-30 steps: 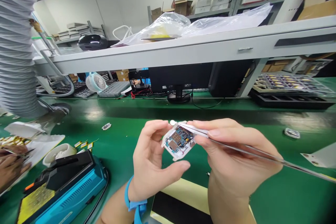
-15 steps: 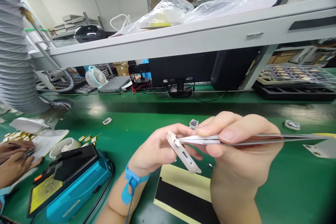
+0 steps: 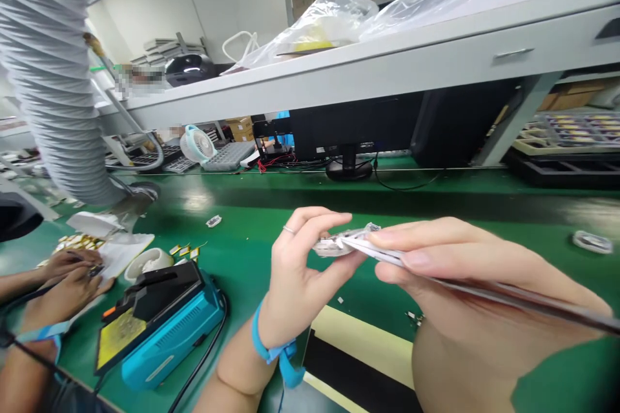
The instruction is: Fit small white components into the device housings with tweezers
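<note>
A small white plastic housing [image 3: 330, 245] is held between the thumb and fingers of my left hand [image 3: 303, 271], which wears a blue wrist strap. Its inner side is partly hidden by fingers and tool. My right hand [image 3: 450, 264] is closed around a pair of tweezers [image 3: 375, 250] with white tips. Those tips touch the housing at its near edge; whether they pinch a small part cannot be made out. Below both hands lies a pale yellow sheet with a black strip [image 3: 356, 371]. Tiny parts [image 3: 414, 317] rest on the green mat beside it.
A blue soldering iron stand [image 3: 169, 329] with a yellow sponge stands at left. Beyond it a co-worker's hands [image 3: 72, 284] handle a small part near a white bowl [image 3: 148, 263]. A grey duct [image 3: 58, 77] hangs at left. Other housings [image 3: 591, 242] lie on the mat; a monitor [image 3: 353, 135] stands behind.
My left hand has turned the housing from a steep tilt showing its slotted edge to nearly level. The tweezers now slant up to the left, and the whole view has shifted slightly.
</note>
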Motion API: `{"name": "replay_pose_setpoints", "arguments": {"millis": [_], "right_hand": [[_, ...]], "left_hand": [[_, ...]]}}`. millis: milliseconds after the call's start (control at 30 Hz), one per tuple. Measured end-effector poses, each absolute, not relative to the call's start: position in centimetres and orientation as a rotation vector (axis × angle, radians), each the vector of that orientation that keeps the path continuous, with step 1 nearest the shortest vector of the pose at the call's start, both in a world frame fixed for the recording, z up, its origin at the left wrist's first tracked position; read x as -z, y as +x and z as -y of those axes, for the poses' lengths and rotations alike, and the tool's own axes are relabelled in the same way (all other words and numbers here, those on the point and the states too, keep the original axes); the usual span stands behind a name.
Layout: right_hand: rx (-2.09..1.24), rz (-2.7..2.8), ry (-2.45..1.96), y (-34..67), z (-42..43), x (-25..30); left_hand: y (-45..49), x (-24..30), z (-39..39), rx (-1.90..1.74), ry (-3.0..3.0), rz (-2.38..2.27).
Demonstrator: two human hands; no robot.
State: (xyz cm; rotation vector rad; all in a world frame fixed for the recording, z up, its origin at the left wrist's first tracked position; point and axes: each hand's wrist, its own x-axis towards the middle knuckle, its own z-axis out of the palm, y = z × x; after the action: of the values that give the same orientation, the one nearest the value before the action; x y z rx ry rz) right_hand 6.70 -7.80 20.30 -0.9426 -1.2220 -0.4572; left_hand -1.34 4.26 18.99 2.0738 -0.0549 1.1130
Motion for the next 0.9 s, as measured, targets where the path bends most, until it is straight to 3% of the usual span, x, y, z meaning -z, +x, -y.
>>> {"name": "replay_pose_setpoints", "arguments": {"millis": [233, 700, 900], "right_hand": [[0.369, 1.259, -0.943, 6.6, 8.0, -20.8], [0.372, 1.253, -0.97, 6.3, 7.0, -19.8], [0.364, 1.539, -1.161, 7.3, 7.7, -20.0]], "left_hand": [[-1.3, -18.4, -5.3, -1.301, 1.85, 0.141], [-1.6, -19.3, -5.1, -0.778, 1.656, 0.18], [-1.4, -19.0, -5.0, -0.938, 1.848, 0.096]]}}
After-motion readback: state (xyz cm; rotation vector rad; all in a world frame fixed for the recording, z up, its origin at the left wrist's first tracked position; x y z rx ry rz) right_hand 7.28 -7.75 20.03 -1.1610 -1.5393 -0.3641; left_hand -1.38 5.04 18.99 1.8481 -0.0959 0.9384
